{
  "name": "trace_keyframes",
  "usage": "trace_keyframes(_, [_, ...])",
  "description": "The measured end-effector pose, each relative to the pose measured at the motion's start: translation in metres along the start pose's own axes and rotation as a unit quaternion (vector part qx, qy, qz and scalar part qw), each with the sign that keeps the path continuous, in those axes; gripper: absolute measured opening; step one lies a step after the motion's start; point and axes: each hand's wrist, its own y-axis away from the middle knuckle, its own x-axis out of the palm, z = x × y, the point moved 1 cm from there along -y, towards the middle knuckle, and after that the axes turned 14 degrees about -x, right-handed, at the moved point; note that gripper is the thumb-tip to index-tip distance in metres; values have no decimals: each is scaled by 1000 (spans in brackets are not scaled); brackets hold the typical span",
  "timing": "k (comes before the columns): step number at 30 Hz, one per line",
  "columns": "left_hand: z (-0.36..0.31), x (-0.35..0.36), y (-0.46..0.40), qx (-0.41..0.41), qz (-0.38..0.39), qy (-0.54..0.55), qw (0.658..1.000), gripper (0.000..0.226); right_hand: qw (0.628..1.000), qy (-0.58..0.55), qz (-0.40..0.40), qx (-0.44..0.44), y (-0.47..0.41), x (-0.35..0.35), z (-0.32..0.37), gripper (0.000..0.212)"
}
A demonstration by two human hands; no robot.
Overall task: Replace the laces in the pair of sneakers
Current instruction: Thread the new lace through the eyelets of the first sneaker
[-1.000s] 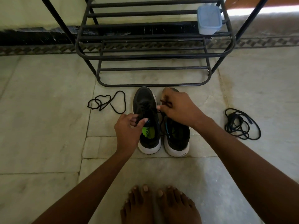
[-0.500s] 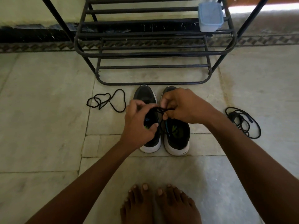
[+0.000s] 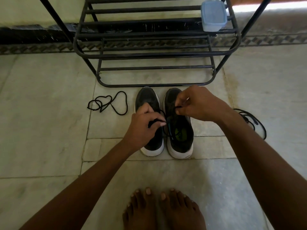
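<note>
A: Pinching what, over there?

B: Both pinching one lace (image 3: pixel 162 113). Left hand (image 3: pixel 142 128) curled over the left shoe (image 3: pixel 149 123), thumb and forefinger nipping a black strand near its end. Right hand (image 3: pixel 199 104) hovering above the right shoe (image 3: pixel 178 127), fingertips nipping the other end just over the eyelets.

A: And the lace between?

B: Running from the left pinch across to the right shoe's tongue, then up to the right pinch. Seemingly mid-threading on the right shoe; too dark to tell which eyelet.

A: Spare laces?

B: One loose lace (image 3: pixel 108 102) out beyond the left hand, well apart from it. Another tangle (image 3: pixel 250 121) past the right wrist, partly hidden by the forearm. Old or new, cannot tell.

A: Rack (image 3: pixel 156 53)?

B: Just ahead of both hands, toes of the shoes nearly at its foot. Tub (image 3: pixel 213 15) up on a shelf, far off. Bare feet (image 3: pixel 163 209) back near the body.

A: Advice for the step?

B: Probably best to pinch close to the tip, so no fraying or buckling at the hole. Keep the left strand lightly taut, not yanked, lest the shoe slide. Feed straight through, then even out both ends before the next crossing. Watch for twists; flat crossings sit better. Steady the shoe with spare fingers if shifting.
</note>
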Motion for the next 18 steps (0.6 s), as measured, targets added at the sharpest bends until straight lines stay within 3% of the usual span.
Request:
trace_keyframes(3, [-9,-10,10,16,138,13,990,10,997,51,48,31,-3,4,-7,18])
trace_keyframes(6, [-17,-19,21,41,214,-56,974,12,995,25,82,55,-12,13,-13,37])
trace_keyframes(10, [-28,-25,38,13,332,-135,933,17,999,34,21,12,-30,34,-11,25])
trace_keyframes(14, [-38,-28,49,22,389,-214,896,19,995,77,48,-30,-46,53,-6,32])
trace_keyframes(18, [-39,-28,52,9,404,-222,887,22,988,128,76,-41,-57,66,-5,35])
